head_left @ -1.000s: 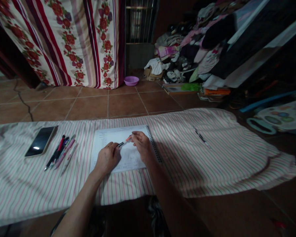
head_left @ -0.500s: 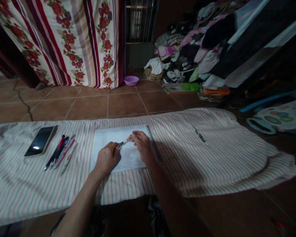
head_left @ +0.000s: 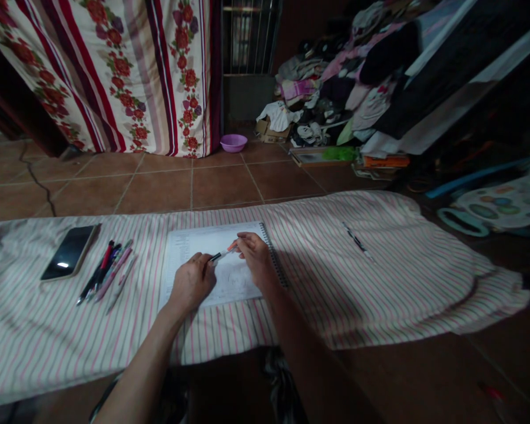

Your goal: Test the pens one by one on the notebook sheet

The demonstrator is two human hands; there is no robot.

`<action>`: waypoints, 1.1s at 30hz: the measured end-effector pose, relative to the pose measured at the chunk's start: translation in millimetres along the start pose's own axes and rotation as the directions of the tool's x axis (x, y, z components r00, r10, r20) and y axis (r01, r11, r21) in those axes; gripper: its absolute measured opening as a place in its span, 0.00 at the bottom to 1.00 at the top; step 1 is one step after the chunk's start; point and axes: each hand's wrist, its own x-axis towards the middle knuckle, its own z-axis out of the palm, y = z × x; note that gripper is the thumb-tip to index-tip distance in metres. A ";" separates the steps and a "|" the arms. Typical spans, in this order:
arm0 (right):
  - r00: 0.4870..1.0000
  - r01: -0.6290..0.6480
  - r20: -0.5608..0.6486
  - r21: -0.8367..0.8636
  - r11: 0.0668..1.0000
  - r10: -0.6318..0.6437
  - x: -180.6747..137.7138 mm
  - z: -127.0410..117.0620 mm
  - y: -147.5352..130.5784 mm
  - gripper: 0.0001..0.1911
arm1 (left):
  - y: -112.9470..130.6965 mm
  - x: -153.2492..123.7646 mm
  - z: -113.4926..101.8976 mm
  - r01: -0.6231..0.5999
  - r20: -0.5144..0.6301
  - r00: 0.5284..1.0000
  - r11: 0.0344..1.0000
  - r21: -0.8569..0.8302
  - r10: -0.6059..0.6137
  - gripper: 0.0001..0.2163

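Observation:
Between my two hands is a pen [head_left: 223, 254], dark at one end and orange at the other, slanting over a spiral notebook [head_left: 198, 235]. My left hand [head_left: 193, 280] is closed on the dark end. At the orange end, the fingers of my right hand [head_left: 254, 253] pinch the pen. The notebook lies open with its spiral on the right, and faint writing shows on its page. Both hands cover part of the page.
A striped cloth [head_left: 318, 282] covers the low surface. Left of the notebook lie several pens [head_left: 103, 274] and a phone [head_left: 69, 253]. A separate pen [head_left: 357, 240] lies on the right. Beyond are a purple basin [head_left: 233, 143], a curtain [head_left: 141, 76] and heaped clothes [head_left: 300, 88].
The whole view has shifted very slightly. My hands keep the same hold on the pen, and nothing on the cloth has visibly moved.

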 end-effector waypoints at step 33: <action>0.989 0.030 -0.139 -0.075 0.997 -0.041 15.4 -65.4 7.9 0.19 | 12.6 1.8 9.0 -0.031 0.047 0.998 0.999 0.021 0.030 0.11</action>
